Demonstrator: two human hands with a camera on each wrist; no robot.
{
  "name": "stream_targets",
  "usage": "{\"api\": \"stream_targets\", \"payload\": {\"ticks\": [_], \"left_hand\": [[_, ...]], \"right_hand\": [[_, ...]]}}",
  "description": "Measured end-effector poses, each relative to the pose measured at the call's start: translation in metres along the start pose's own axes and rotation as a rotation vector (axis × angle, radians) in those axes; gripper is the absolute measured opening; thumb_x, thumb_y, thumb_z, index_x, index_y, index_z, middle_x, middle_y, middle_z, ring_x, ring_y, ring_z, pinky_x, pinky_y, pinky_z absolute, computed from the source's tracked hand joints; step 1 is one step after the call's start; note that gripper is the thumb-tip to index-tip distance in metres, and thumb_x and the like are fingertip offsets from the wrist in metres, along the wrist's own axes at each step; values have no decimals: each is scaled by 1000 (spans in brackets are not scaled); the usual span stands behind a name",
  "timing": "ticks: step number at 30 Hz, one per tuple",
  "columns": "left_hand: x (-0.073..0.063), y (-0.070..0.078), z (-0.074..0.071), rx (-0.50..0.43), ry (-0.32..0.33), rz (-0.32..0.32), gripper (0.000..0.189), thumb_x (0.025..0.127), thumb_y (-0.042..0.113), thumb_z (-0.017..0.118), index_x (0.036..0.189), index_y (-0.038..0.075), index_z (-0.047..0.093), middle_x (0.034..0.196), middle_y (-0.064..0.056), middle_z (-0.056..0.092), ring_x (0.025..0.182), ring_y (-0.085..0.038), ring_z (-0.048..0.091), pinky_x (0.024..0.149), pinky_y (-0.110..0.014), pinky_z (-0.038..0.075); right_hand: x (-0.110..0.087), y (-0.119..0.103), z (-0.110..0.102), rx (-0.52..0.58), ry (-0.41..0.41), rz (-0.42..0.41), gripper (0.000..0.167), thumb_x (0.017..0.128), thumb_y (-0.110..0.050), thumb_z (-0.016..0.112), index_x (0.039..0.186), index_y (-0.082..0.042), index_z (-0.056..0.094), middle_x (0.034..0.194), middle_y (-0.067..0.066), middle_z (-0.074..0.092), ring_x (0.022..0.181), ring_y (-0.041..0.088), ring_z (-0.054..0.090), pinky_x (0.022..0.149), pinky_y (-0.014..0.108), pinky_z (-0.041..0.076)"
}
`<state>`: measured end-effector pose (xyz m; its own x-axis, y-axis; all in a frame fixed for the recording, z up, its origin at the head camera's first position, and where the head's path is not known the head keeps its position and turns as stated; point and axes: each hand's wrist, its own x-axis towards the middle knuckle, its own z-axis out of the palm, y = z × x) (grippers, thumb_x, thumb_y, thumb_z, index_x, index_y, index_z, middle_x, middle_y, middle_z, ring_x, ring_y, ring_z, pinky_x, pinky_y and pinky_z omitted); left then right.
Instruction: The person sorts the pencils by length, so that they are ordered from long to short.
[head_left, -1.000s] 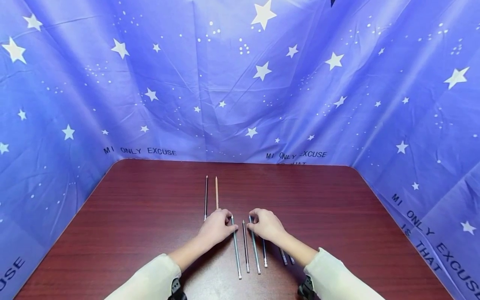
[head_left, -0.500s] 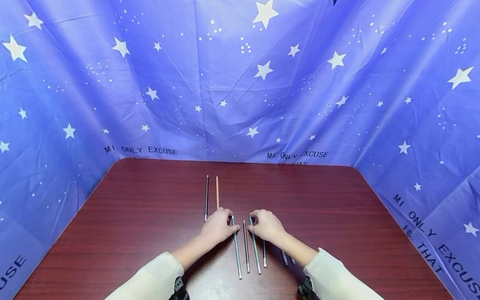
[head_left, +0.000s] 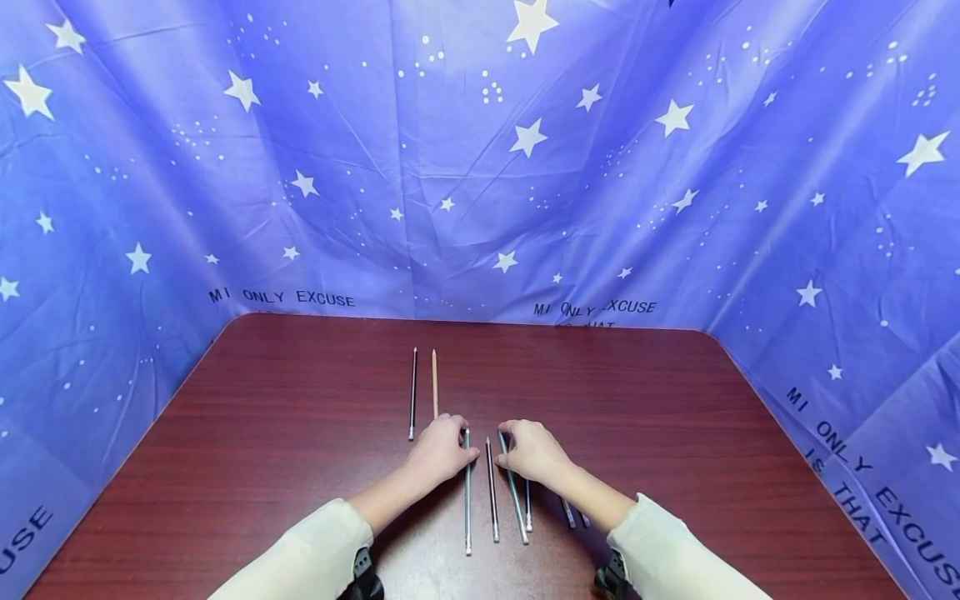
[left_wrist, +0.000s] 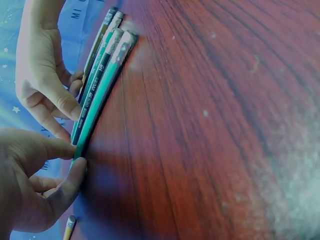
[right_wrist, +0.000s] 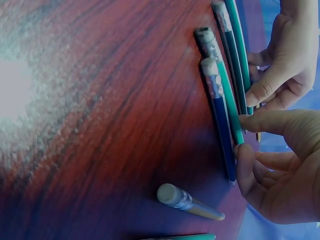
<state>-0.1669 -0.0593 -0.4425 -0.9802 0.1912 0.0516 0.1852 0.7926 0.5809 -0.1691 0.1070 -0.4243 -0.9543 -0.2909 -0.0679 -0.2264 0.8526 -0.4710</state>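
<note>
In the head view my left hand [head_left: 441,446] pinches a green pencil [head_left: 468,500] near its far, pointed end, between thumb and fingers. Opposite it, my right hand [head_left: 534,448] grips another green pencil [head_left: 517,508] the same way. Between these two lies a dark pencil [head_left: 492,492], untouched. A navy pencil [right_wrist: 222,125] is right beside the right-hand green pencil in the right wrist view, its far part hidden by the hand in the head view. Eraser ends of the pencils point toward me.
Farther off on the red-brown wooden table [head_left: 300,375] lie a black pencil [head_left: 413,396] and a plain wood-coloured pencil [head_left: 435,383], partly behind my left hand. More pencils [head_left: 567,512] show beneath my right wrist. A blue star-patterned curtain [head_left: 465,167] surrounds the table's far edges.
The left green pencil's near end has swung left, so it now lies straighter. The right green pencil's near end has swung right, toward the navy pencil. Both hands stay nearly in place.
</note>
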Motion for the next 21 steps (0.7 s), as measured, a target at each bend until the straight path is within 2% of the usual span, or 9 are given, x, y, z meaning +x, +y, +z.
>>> {"api": "stream_targets", "payload": {"ticks": [6,13,17,19,21], "left_hand": [[-1,2,0,-172,-40,-41,36,77,7,71,108,-6,58,78,-7,52,42,-8,54,42,-17,47],[0,3,-2,-263,-64,-62,36,76,0,68,109,-10,56,75,-6,52,41,-9,55,39,-19,48],[0,2,-2,-306,-67,-70,36,73,-2,67,107,-10,56,74,-5,53,41,-9,55,39,-21,49],[0,1,-2,-325,-65,-78,35,73,-2,67,105,-9,56,74,-5,52,40,-9,55,39,-21,49],[0,0,-2,-343,-58,-84,34,72,-2,66,104,-9,57,75,-4,52,40,-8,54,39,-22,50]], "right_hand": [[0,-1,0,5,-19,18,49,72,-12,76,117,-1,61,61,-4,58,56,8,51,52,25,43],[0,-5,-1,5,-27,57,49,74,-11,75,119,-3,60,62,-5,58,56,9,52,55,34,45],[0,-7,-1,24,-48,100,49,76,-11,73,123,-4,58,58,-3,58,48,9,54,63,46,48],[0,-7,0,26,-50,99,49,76,-9,73,123,-3,58,63,1,63,45,9,56,67,52,49],[0,-8,0,26,-49,95,49,76,-8,72,122,-2,58,76,7,68,47,10,58,70,52,49]]}}
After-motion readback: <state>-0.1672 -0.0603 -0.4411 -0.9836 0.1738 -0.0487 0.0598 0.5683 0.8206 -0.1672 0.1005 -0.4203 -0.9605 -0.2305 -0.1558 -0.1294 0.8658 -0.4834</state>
